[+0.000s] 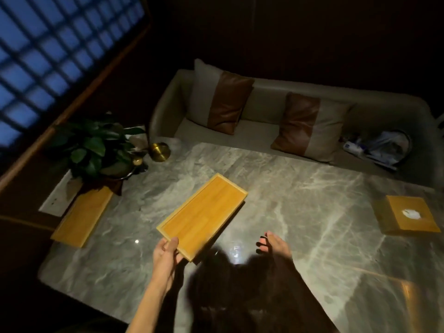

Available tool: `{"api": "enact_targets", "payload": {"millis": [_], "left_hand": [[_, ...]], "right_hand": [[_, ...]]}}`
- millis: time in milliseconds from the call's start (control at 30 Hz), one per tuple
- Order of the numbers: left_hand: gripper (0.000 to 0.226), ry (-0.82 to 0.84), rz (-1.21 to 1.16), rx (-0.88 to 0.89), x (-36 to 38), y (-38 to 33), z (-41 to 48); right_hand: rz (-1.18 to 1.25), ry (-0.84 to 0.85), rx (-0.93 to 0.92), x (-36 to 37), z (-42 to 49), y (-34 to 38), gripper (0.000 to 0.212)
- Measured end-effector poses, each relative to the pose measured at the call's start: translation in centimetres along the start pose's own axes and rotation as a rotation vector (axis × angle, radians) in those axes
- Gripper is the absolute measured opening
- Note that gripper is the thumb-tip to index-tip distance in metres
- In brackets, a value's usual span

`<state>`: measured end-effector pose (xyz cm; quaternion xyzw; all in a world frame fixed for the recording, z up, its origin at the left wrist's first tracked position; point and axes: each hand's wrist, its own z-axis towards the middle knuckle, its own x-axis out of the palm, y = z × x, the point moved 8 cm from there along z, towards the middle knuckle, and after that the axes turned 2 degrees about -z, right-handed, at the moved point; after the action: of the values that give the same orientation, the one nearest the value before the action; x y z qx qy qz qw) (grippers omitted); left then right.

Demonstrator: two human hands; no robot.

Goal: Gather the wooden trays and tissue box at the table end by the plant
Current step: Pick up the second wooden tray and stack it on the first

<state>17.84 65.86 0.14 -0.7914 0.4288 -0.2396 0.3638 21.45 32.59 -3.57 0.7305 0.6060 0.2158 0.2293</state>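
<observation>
A long wooden tray is at the middle of the marble table, and my left hand grips its near corner, thumb on the rim. It looks slightly lifted at the far end. My right hand hovers open just right of the tray, fingers spread, touching nothing. A second wooden tray lies flat at the table's left end, right beside the potted plant. The wooden tissue box, with white tissue showing in its top hole, stands far off at the right end.
A brass lamp base stands beside the plant. Behind the table runs a beige sofa with two brown-and-beige cushions and a bag at its right end. A lattice window is at the upper left. The room is dim.
</observation>
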Motion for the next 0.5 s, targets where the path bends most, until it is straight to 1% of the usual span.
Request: {"api": "enact_targets", "payload": {"millis": [33, 67, 100, 167, 200, 267, 333, 400, 500], "left_hand": [[0.009, -0.012, 0.013, 0.027, -2.7, -1.3, 0.7], [0.009, -0.016, 0.032, 0.05, -5.2, -2.7, 1.4], [0.011, -0.012, 0.04, 0.075, -7.7, -4.1, 1.8], [0.022, -0.02, 0.009, 0.095, -12.8, -5.9, 3.0], [0.028, -0.06, -0.011, 0.088, -15.6, -6.4, 3.6], [0.039, -0.133, -0.06, 0.044, -20.8, -6.9, 4.5], [0.043, -0.159, -0.091, 0.029, -24.8, -7.2, 5.1], [0.047, -0.18, -0.09, 0.016, -28.0, -7.3, 5.4], [0.055, -0.186, -0.137, -0.022, -30.8, -6.2, 6.5]], "right_hand": [[-0.012, -0.022, -0.01, 2.0, -0.2, 0.2, 0.018], [-0.032, -0.021, -0.068, 4.6, -0.5, 0.5, 0.02], [-0.028, 0.003, -0.085, 7.9, -1.0, 0.6, 0.021], [-0.02, 0.089, -0.083, 15.4, -1.7, 0.5, 0.023], [-0.018, 0.135, -0.067, 19.3, -2.0, 0.3, 0.026], [0.003, 0.22, -0.023, 26.7, -2.6, -0.4, 0.035], [0.005, 0.28, -0.015, 33.0, -3.1, -0.7, 0.044], [-0.033, 0.288, -0.064, 37.5, -3.1, -0.5, 0.04], [-0.184, 0.239, -0.082, 41.5, -1.6, -1.2, 0.032]]}}
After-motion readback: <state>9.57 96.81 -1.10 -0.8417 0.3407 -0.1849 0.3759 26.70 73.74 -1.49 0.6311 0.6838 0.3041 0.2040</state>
